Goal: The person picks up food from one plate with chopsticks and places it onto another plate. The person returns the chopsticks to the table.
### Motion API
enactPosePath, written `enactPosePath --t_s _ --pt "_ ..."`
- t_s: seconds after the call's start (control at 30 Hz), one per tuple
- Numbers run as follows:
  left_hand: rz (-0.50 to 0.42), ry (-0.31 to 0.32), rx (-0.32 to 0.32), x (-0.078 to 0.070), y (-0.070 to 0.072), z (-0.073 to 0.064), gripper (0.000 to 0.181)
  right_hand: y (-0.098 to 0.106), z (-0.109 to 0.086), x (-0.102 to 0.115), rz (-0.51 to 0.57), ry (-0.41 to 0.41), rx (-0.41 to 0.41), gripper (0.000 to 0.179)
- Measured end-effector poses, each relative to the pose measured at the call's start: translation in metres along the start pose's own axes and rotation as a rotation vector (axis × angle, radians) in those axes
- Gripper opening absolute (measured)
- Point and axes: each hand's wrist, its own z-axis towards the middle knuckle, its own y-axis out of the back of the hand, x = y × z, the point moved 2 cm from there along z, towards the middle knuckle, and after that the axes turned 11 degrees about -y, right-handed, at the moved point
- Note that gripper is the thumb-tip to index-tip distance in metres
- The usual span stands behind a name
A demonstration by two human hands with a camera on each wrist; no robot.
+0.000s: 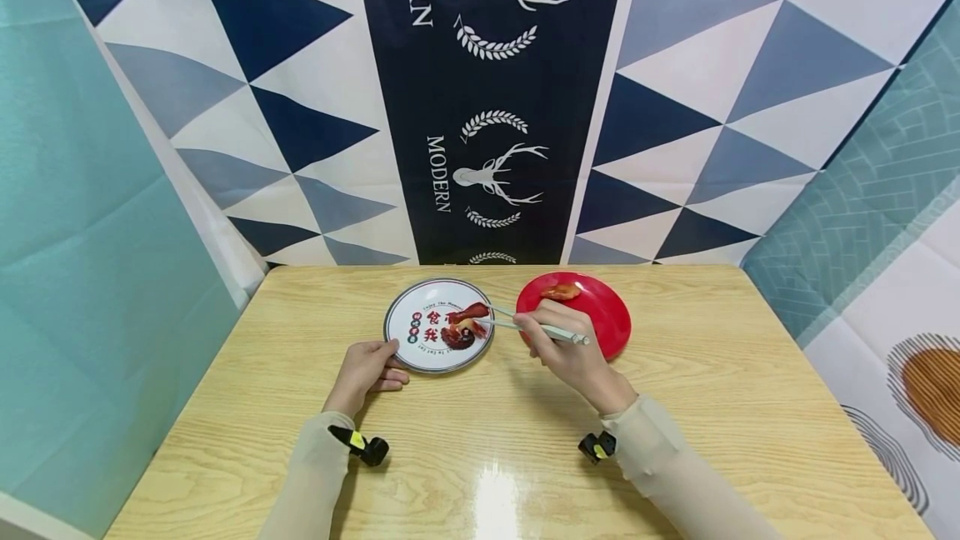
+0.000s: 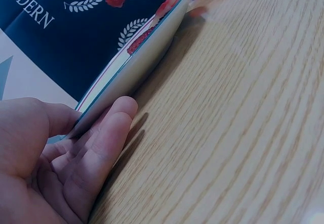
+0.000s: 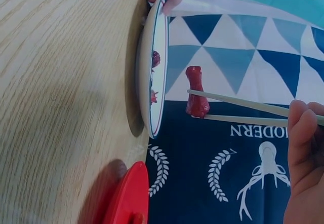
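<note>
My left hand (image 1: 366, 375) pinches the near-left rim of a white plate (image 1: 408, 315) with a dark border and red lettering. In the left wrist view the thumb is over the rim and the fingers are under it. My right hand (image 1: 573, 348) grips a pair of pale chopsticks (image 3: 243, 102). Between their tips is a glossy red-brown piece of food (image 3: 197, 95), shaped like a small drumstick. The right wrist view shows it held up above the white plate. Other dark reddish food pieces (image 1: 456, 338) lie on that plate.
A red plate (image 1: 617, 323) stands to the right, partly behind my right hand, with an orange-brown food piece (image 1: 561, 292) on it. The wooden table (image 1: 442, 440) ends at a patterned cloth backdrop (image 1: 487, 190). A teal cloth (image 1: 112, 273) hangs at the left.
</note>
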Motion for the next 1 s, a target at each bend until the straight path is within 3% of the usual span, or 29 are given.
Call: enactPosePath --t_s 0.63,1.0 --pt "0.006 0.007 -0.011 0.0015 -0.0002 0.001 0.037 -0.0054 0.0012 -0.0061 -0.012 -0.032 -0.016 0.031" --pt "0.008 0.008 -0.009 0.0035 0.0004 0.0024 0.037 -0.0077 0.0023 -0.0099 -0.019 -0.004 -0.02 0.033"
